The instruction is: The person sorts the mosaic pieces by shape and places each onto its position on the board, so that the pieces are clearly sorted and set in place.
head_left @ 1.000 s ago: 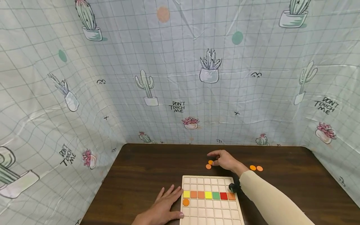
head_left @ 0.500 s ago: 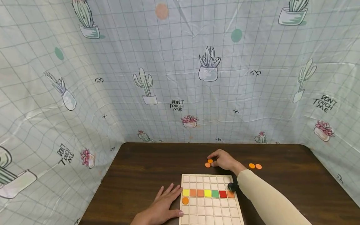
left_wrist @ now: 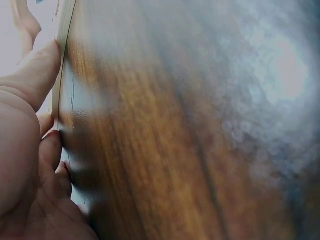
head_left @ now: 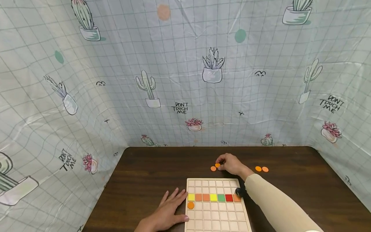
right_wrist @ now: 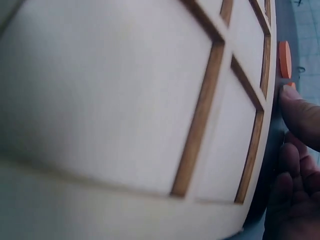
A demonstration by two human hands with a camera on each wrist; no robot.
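Observation:
My right hand [head_left: 232, 164] pinches an orange disc [head_left: 217, 165] between thumb and index finger beyond the far edge of a wooden grid board [head_left: 207, 215]. A lighter orange disc [head_left: 213, 168] lies just left of it on the table. In the right wrist view, the thumb [right_wrist: 302, 117] covers most of the held disc, and the other disc [right_wrist: 285, 60] stands out above it. My left hand [head_left: 169, 211] rests with spread fingers on the table, fingertips and thumb against the board's left edge. Another orange disc [head_left: 190, 205] lies in a left-column cell, under a yellow square [head_left: 191, 197].
One row of the board holds coloured squares, including a green square [head_left: 221, 198] and a red square [head_left: 229, 198]. Farther right on the dark wooden table [head_left: 150, 170] lie an orange disc [head_left: 258, 169] and a lighter disc [head_left: 265, 169]. A printed curtain [head_left: 171, 129] surrounds the table.
My right thumb and index finger have closed on the orange disc and shifted it slightly right, away from the lighter one. My left hand stays at the board's edge.

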